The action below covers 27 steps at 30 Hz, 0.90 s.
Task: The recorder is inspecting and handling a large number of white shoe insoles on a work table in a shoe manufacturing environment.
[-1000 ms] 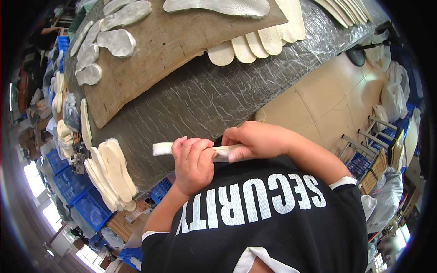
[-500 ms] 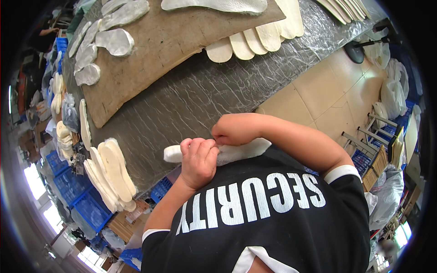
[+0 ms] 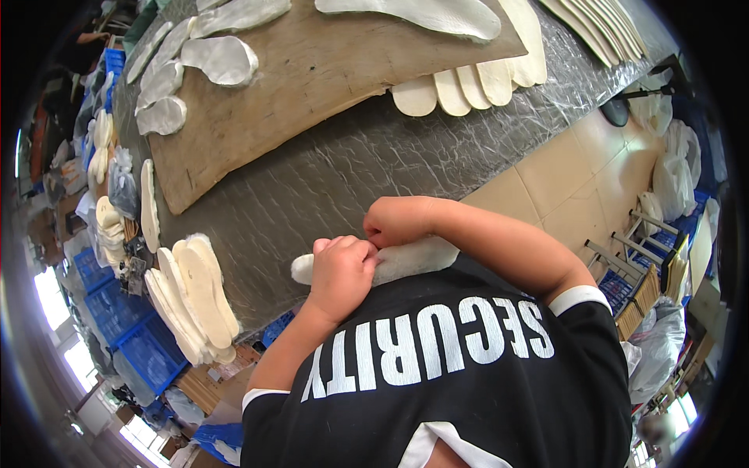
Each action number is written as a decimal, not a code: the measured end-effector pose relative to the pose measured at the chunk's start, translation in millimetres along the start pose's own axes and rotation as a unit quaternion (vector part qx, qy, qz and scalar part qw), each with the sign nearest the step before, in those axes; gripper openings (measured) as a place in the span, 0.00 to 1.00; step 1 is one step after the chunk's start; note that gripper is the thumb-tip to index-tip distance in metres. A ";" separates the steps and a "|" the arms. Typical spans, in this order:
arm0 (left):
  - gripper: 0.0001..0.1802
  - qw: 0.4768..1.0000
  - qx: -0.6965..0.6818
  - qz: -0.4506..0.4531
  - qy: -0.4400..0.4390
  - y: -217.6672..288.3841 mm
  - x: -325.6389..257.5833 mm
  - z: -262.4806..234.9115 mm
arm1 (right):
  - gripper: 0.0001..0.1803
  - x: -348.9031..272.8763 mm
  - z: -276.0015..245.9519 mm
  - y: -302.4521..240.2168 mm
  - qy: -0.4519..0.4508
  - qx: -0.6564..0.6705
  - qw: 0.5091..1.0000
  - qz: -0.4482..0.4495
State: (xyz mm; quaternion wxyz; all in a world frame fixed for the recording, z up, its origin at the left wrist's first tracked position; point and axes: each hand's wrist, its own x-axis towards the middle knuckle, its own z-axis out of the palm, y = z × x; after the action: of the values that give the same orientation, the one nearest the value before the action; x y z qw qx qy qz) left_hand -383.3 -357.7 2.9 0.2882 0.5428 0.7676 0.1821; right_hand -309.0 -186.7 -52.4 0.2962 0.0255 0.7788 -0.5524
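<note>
A white fleecy insole (image 3: 417,260) lies lengthwise against the front of my shirt, at the table's near edge. My left hand (image 3: 342,273) is closed around it near its left end, the fingers bent over the top. Close beside those fingers, my right hand (image 3: 394,221) is curled into a pinch at the insole's upper edge. Its fingertips are hidden, so what lies between them does not show.
The table (image 3: 328,175) has a dark, plastic-covered top. On it lie a brown board (image 3: 304,86) with white padded insoles (image 3: 221,61), a cream insole stack (image 3: 195,292) at left, and more cream insoles (image 3: 452,92) behind. A metal-framed rack (image 3: 624,261) stands at right.
The view has shifted slightly, so the table and board sit a little farther right. Both hands stay at the insole, and its right end has dipped slightly.
</note>
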 end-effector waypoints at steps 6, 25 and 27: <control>0.07 0.986 -0.020 0.162 0.045 -27.7 -2.6 4.0 | 0.11 20.1 -2.0 -0.5 -0.018 0.001 1.000 -0.011; 0.10 0.983 -0.051 0.122 0.125 -40.0 0.9 1.4 | 0.20 -13.5 -22.4 -21.6 -0.046 0.128 0.989 -0.059; 0.10 0.985 -0.049 0.112 0.123 -40.2 1.7 1.6 | 0.20 -11.4 -21.4 -21.3 -0.040 0.077 0.994 -0.069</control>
State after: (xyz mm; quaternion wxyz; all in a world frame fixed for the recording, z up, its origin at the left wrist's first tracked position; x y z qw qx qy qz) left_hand -412.0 -370.0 -22.6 0.1959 0.5841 0.7215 0.3162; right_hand -316.8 -172.9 -24.3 0.2853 -0.0281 0.7213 -0.6305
